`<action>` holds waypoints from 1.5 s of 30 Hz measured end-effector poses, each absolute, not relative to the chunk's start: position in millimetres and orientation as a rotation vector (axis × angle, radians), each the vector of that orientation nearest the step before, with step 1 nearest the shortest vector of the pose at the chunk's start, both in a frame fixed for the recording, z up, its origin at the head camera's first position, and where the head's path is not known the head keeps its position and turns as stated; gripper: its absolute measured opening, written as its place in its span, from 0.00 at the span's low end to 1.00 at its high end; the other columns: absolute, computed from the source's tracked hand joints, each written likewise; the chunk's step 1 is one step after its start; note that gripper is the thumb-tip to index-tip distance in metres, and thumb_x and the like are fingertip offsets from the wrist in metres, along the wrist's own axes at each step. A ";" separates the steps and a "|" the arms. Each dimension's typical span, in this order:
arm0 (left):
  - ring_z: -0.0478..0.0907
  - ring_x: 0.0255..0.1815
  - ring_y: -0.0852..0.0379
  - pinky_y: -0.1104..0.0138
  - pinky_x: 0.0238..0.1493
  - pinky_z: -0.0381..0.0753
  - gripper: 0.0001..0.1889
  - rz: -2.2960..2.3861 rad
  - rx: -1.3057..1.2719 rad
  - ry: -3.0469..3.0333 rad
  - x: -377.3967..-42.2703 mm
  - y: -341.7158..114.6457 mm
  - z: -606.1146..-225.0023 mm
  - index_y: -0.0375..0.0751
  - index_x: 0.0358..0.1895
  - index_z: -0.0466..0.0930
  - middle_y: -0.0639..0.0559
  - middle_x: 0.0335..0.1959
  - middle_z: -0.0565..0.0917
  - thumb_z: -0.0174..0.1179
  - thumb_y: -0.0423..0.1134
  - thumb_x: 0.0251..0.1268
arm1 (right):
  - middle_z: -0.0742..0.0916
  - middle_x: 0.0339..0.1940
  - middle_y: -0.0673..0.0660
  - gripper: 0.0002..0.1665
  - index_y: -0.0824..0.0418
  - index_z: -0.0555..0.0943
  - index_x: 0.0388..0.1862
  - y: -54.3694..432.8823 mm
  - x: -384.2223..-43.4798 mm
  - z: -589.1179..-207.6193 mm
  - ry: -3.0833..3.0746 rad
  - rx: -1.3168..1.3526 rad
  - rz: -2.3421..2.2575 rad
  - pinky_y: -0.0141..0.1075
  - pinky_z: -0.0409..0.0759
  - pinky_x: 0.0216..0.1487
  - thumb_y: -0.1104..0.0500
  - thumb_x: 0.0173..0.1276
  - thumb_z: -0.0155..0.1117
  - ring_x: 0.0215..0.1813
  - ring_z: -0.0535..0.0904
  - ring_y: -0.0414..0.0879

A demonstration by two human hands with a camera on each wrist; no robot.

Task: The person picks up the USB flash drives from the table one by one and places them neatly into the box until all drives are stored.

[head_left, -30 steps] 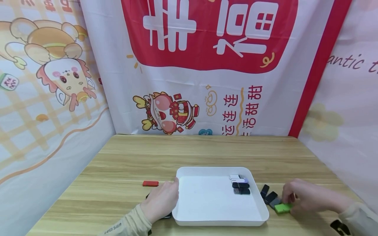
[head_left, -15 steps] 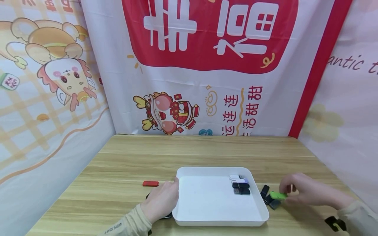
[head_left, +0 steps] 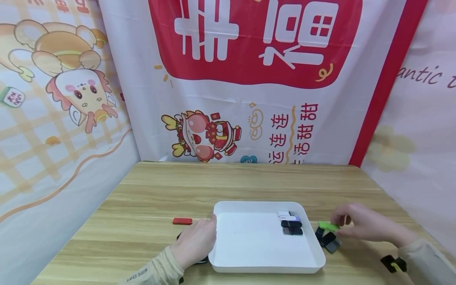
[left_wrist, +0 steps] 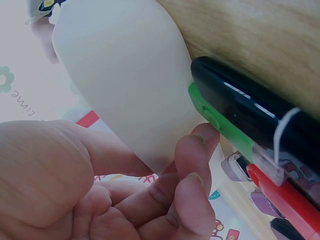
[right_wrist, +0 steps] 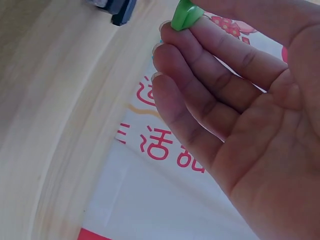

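Observation:
My left hand grips the left rim of a white rectangular tray. In the right part of the tray lie several USB flash drives, including a black flash drive, in a column. Just right of the tray, my right hand pinches a green flash drive between thumb and fingertips. It is over a small pile of dark flash drives. In the left wrist view, beside my fingers, are a black flash drive, a green flash drive and a red flash drive.
A red flash drive lies on the wooden table left of the tray. More dark items lie partly hidden under my left hand. Printed cloth hangs behind the table and at both sides.
My right hand has lifted the green flash drive from the near end of the dark pile and carried it away from me and left, nearer the tray. My left hand stays on the rim.

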State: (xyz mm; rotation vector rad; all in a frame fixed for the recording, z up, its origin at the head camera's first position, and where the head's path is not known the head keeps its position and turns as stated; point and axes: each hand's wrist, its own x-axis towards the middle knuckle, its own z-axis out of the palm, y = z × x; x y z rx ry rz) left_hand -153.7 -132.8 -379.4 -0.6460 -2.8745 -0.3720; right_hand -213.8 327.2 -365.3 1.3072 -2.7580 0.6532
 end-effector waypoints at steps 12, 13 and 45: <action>0.59 0.10 0.63 0.70 0.07 0.58 0.21 -0.373 -0.642 -2.897 -153.8 -132.7 -378.0 0.19 0.59 0.71 0.53 0.14 0.67 0.57 0.30 0.66 | 0.81 0.29 0.37 0.13 0.46 0.82 0.34 313.9 -216.6 -357.3 -2.793 1.210 0.644 0.35 0.79 0.31 0.61 0.56 0.76 0.32 0.77 0.38; 0.59 0.10 0.63 0.70 0.07 0.58 0.21 -0.370 -0.645 -2.895 -154.0 -132.8 -378.0 0.19 0.59 0.71 0.53 0.14 0.67 0.57 0.30 0.66 | 0.81 0.29 0.37 0.13 0.46 0.82 0.34 312.5 -216.3 -356.9 -2.795 1.204 0.643 0.35 0.79 0.32 0.61 0.56 0.76 0.32 0.77 0.38; 0.57 0.09 0.64 0.72 0.07 0.57 0.21 -0.358 -0.664 -2.883 -154.9 -134.5 -379.9 0.18 0.59 0.71 0.55 0.12 0.65 0.54 0.29 0.66 | 0.83 0.33 0.38 0.09 0.45 0.84 0.36 253.0 -221.0 -320.7 -2.882 1.243 0.617 0.38 0.80 0.37 0.57 0.59 0.75 0.34 0.79 0.41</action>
